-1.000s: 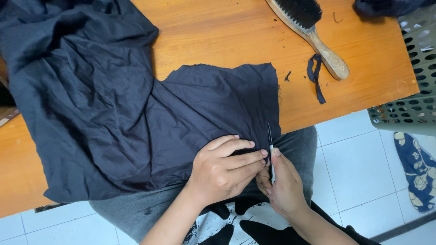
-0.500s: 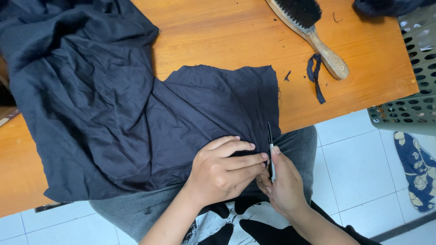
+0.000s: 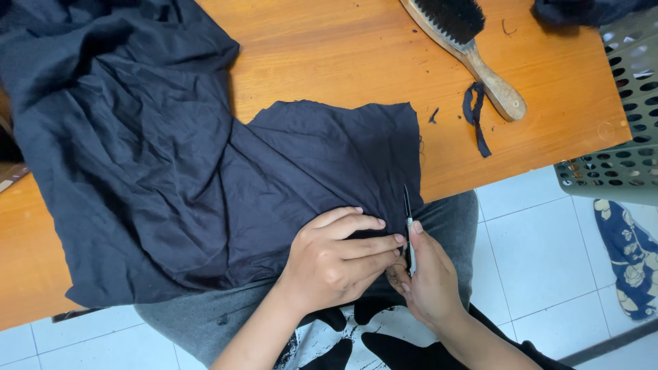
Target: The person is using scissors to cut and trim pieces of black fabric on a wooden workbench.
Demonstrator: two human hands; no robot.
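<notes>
Your two hands work the lower edge of a dark navy cloth (image 3: 205,185) at about 6 o'clock in the head view.

Your left hand (image 3: 332,260) lies flat on the cloth's hem, fingers pressed together and pointing toward 3 o'clock, pinning the fabric over your lap. Your right hand (image 3: 428,277) is closed around a small thread snips (image 3: 408,229), blade tip pointing to 12 o'clock, touching the cloth's right edge just beside your left fingertips. The cloth spreads from 9 o'clock across the wooden table (image 3: 343,55) and hangs off its near edge. At 1 o'clock a wooden-handled brush (image 3: 473,48) lies on the table, with a dark fabric scrap (image 3: 475,116) just beside its handle. A perforated plastic basket (image 3: 620,137) sits at 3 o'clock.
</notes>
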